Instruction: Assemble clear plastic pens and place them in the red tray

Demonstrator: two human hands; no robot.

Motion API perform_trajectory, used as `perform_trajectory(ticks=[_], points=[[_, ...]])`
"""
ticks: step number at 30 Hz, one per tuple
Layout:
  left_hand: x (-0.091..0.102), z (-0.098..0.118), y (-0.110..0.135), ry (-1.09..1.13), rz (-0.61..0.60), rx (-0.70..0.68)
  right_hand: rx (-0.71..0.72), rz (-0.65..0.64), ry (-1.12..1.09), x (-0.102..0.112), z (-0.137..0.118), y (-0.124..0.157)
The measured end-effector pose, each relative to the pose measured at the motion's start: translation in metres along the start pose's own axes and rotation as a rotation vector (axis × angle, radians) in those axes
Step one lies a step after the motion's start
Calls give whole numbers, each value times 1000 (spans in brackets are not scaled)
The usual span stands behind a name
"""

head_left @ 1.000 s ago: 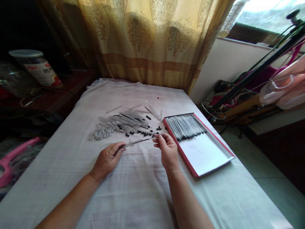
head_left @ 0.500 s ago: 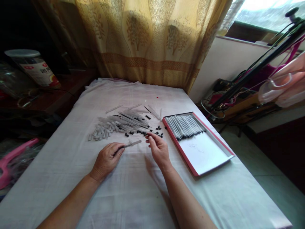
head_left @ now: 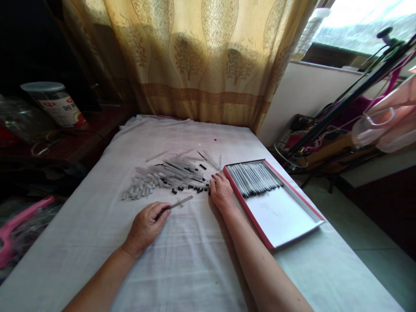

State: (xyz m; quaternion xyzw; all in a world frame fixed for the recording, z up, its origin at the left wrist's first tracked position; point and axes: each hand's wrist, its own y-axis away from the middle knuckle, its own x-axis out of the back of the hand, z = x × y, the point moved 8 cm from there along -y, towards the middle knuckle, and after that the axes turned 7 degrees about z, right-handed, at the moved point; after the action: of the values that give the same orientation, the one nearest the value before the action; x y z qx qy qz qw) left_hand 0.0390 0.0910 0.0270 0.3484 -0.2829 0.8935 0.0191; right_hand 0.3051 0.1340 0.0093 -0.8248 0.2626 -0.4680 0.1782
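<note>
My left hand (head_left: pixel 146 227) is closed around a clear pen barrel (head_left: pixel 182 202), whose pale end sticks out to the right past the fingertips. A dark length shows inside the grip. My right hand (head_left: pixel 222 190) is lowered to the cloth beside the tray, its fingers reaching among small black pen plugs (head_left: pixel 199 189). Thumb and forefinger look apart; what lies under the fingers is hidden. Beyond both hands lies a pile of clear pen barrels and refills (head_left: pixel 178 170). Clear pen caps (head_left: pixel 139 186) are heaped on its left side.
To the right, a red-edged tray (head_left: pixel 248 220) holds a row of pens (head_left: pixel 255 178) with black ends. A pale cloth (head_left: pixel 182 268) covers the table. A patterned curtain (head_left: pixel 195 65) hangs behind; a lidded jar (head_left: pixel 60 106) stands on a dark cabinet at left.
My right hand has moved forward and right, down to the black plugs by the tray. My left hand keeps hold of the pen barrel. The view has tilted slightly upward.
</note>
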Motion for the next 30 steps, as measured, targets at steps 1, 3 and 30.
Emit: perform_trajectory(ticks=[1, 3, 30], points=[[0, 1, 0, 1, 2, -5, 31, 24, -53, 4, -4, 0], [1, 1, -1, 2, 7, -17, 74, 66, -109, 10, -7, -1], [0, -2, -1, 4, -5, -5, 49, -21, 68, 3, -7, -11]])
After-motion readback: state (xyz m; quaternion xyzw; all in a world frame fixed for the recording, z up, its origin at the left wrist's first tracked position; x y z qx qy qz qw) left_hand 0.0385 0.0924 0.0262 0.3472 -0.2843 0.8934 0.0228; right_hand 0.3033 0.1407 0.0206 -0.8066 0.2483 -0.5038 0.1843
